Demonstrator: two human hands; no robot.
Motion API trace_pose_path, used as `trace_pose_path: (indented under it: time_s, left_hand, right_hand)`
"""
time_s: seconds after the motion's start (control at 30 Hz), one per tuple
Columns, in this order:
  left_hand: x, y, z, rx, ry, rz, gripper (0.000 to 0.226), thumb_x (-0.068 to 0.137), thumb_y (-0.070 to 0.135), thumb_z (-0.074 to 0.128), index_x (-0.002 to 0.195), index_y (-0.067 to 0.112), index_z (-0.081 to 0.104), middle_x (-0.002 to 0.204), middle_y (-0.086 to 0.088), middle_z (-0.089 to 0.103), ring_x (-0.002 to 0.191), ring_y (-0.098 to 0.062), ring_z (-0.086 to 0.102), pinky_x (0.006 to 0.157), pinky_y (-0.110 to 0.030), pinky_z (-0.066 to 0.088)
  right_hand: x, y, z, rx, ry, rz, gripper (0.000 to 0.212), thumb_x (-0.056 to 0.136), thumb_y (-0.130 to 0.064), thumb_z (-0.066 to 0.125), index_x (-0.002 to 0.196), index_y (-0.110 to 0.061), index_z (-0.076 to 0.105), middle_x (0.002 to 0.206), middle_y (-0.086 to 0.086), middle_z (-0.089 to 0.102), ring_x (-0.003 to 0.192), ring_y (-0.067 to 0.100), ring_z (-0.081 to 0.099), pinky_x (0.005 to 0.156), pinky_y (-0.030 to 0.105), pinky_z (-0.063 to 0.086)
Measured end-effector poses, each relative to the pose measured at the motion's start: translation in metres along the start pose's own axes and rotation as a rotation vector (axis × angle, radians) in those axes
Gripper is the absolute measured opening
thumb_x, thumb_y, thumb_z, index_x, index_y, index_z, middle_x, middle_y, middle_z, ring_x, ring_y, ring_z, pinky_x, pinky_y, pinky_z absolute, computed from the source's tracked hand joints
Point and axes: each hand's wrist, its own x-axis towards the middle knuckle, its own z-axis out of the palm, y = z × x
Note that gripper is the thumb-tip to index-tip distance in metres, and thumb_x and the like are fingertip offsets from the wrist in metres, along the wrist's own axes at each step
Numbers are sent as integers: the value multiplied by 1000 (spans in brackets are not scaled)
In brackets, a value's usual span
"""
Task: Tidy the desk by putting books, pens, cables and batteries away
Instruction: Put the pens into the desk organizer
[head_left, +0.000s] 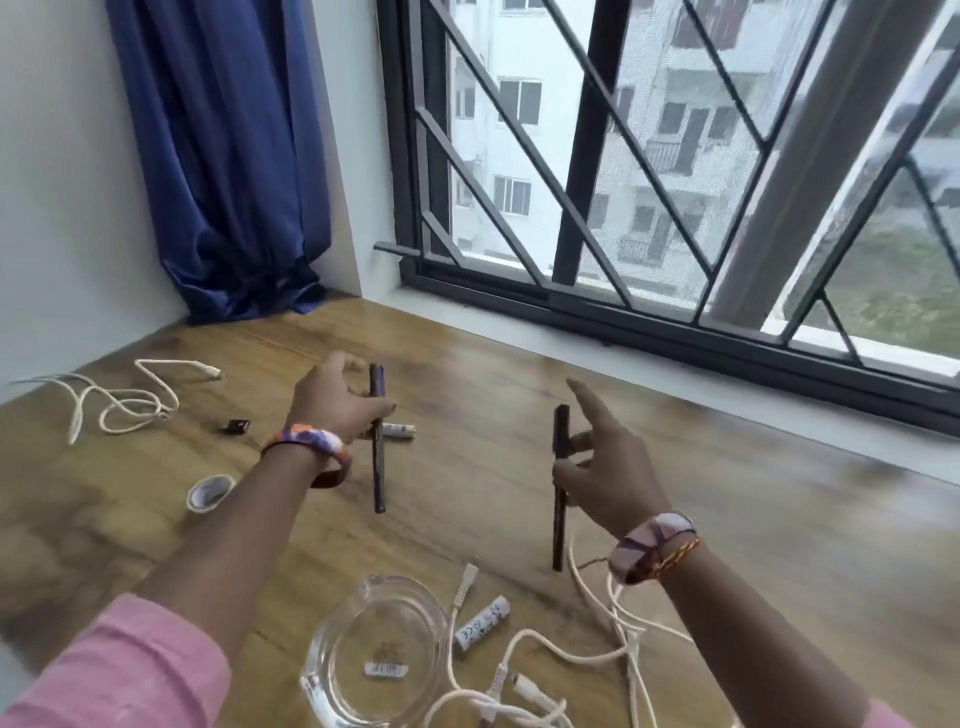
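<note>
Both hands are up over the wooden surface (675, 467), each pinching a dark pen upright: left hand (337, 400) on one pen (377, 467), right hand (605, 462) on the other pen (560, 499). White cables (597, 654) and a battery (480, 621) lie near the glass dish (332, 670).

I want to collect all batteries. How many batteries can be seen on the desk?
2: one battery lies behind the left hand, another battery beside the glass dish near the cables. More may be hidden.

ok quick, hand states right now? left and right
Left hand: grips a dark pen, held upright above the desk.
Right hand: grips another dark pen, forefinger extended.
</note>
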Motion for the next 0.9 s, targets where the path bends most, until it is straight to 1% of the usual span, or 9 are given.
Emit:
trace_pose_path:
  time_s: [0.07, 0.13, 0.3, 0.4, 0.53, 0.63, 0.7, 0.77, 0.9]
  left_hand:
    - [-21, 36, 8, -102, -123, 117, 68, 75, 4, 71, 133, 25, 41, 96, -19, 66, 89, -32, 66, 82, -45, 55]
    - [-48, 72, 26, -270, -265, 190, 67, 81, -4, 63, 135, 29, 39, 94, -19, 66, 86, -29, 67, 80, -42, 56]
    - [-120, 153, 113, -456, -528, 327, 42, 80, -7, 63, 102, 28, 54, 87, -12, 69, 80, -18, 66, 72, -34, 56]
    - [-171, 204, 178, -434, -568, 496, 42, 73, -3, 72, 89, 29, 51, 80, -9, 70, 72, -17, 68, 64, -30, 57]
    - [-243, 264, 263, -486, -614, 667, 40, 66, -3, 77, 79, 24, 50, 73, -5, 71, 69, -19, 70, 65, -34, 58]
    - [-296, 307, 321, -536, -607, 780, 36, 67, -6, 74, 73, 22, 52, 67, 4, 65, 60, 1, 64, 63, -19, 54]
    - [-330, 331, 359, -536, -592, 871, 25, 72, -3, 70, 82, 17, 60, 74, 1, 66, 70, -7, 66, 71, -24, 54]
    - [-357, 348, 392, -490, -572, 949, 23, 76, -2, 65, 94, 11, 64, 82, -4, 69, 80, -17, 67, 77, -27, 53]
    - [-396, 370, 445, -347, -632, 1016, 27, 79, -4, 62, 102, 9, 64, 89, -7, 69, 80, -16, 64, 79, -20, 48]
  right_hand:
    - [-11, -4, -29, 25, 35, -90, 92, 77, 4, 59, 141, -48, 18, 93, 0, 60, 66, 26, 65, 71, 40, 57]
    - [-24, -4, -59, 35, 88, -146, 90, 77, 5, 58, 136, -51, 20, 89, -7, 55, 64, 27, 66, 67, 39, 58]
    - [-69, 32, -153, -25, 297, -174, 62, 79, 5, 58, 130, -28, 45, 87, -7, 55, 66, 27, 65, 64, 42, 57]
    - [-108, 71, -223, -126, 485, -145, 47, 81, 4, 56, 119, -24, 57, 92, -3, 64, 77, 19, 68, 66, 35, 57]
    - [-167, 121, -315, -297, 775, -100, 33, 75, 6, 62, 97, -18, 69, 83, -8, 66, 73, 14, 68, 71, 24, 53]
    - [-210, 153, -379, -441, 950, -41, 22, 75, 1, 66, 92, -13, 71, 83, 0, 72, 74, 18, 69, 74, 29, 53]
    - [-235, 172, -418, -516, 1045, 0, 22, 76, 0, 66, 95, -8, 71, 87, 9, 73, 76, 23, 69, 76, 33, 54]
    - [-249, 191, -449, -560, 1082, 50, 23, 76, 2, 65, 97, -5, 71, 90, 13, 73, 78, 27, 69, 79, 35, 54]
    - [-251, 229, -484, -566, 1028, 201, 28, 76, 2, 62, 102, -6, 70, 95, 14, 72, 89, 30, 68, 86, 38, 53]
